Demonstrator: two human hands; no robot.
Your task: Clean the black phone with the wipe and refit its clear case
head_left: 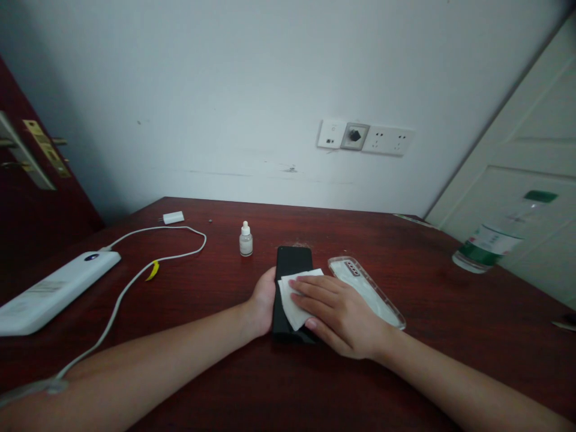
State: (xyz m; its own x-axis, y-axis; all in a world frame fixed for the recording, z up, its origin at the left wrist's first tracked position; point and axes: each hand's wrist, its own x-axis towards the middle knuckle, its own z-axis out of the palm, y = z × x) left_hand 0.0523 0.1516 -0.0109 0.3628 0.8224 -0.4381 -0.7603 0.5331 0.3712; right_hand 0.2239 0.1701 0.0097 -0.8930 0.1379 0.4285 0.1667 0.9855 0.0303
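One soft square wipe (pixel 293 299), glossy phone (pixel 293 261)

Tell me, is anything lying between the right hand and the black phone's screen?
Yes: a white wipe lies flat on the black phone, under the right hand. The left hand touches the phone's edge directly.

A room in a home, plainly lived in.
A dark wooden counter (pixel 405 252) stands against a bare white wall with a socket strip (pixel 365 138), between a red-brown door (pixel 31 204) with brass hardware and a white panelled door (pixel 526 198).
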